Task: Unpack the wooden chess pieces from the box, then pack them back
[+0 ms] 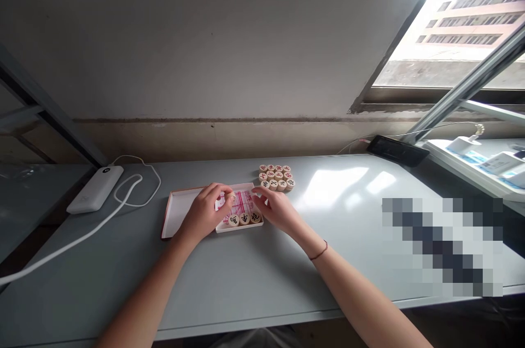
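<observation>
Left hand (pixel 205 210), grip clamped on what looks like a wooden disc (pixel 231 196), holds over the white tray (pixel 241 229) on the counter (pixel 197 288), right hand (pixel 281 211) near its right wall, grip apart; any lowering calls for clearing the three marked discs (pixel 245 219)

Round piece (pixel 230 196) held in left hand (pixel 208 210) over white box (pixel 240 228), right hand (pixel 275 207) at box's edge, stacked pieces (pixel 276 177) set beyond on tabletop (pixel 328 260)

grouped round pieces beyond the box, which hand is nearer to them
Right. The right hand is just in front of the grouped pieces, at the right side of the box; the left hand is farther to their left, holding one piece.
</observation>
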`<state>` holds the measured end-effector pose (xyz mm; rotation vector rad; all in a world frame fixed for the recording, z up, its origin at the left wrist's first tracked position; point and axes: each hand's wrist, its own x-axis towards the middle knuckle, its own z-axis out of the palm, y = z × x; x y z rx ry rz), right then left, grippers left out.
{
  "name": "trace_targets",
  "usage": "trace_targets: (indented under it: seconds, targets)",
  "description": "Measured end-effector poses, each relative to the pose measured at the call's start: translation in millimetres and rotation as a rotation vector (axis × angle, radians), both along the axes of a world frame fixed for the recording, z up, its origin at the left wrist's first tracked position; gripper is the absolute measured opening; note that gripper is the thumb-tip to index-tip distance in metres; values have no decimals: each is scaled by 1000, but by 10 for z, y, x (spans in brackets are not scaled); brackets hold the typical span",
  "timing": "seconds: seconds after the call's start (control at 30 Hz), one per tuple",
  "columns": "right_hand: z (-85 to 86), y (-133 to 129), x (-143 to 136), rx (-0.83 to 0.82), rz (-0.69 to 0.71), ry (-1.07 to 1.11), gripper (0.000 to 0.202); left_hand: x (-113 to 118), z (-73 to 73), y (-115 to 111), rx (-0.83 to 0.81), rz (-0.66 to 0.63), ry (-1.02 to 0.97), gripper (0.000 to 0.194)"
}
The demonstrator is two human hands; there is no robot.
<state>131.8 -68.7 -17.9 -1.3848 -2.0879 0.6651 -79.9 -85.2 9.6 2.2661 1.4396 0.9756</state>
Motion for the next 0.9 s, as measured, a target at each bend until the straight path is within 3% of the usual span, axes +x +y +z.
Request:
trace_targets:
  seconds: [0.17,0.3,0.6,0.9]
  targets:
    - [162,-86,-26,-159,172,368,32,191,-69,-74,-266,-15,-323,25]
    - [178,-70,-19,-229,154,483,30,255,-116,-86,-424,-11,-511,33]
    - [157,-37,29,-459,239,627,37,298,-229,-72,-568,-14,-669,43]
    - [167,8,78,-544,219,697,37,314,-166,-111,-595,-17,-673,43]
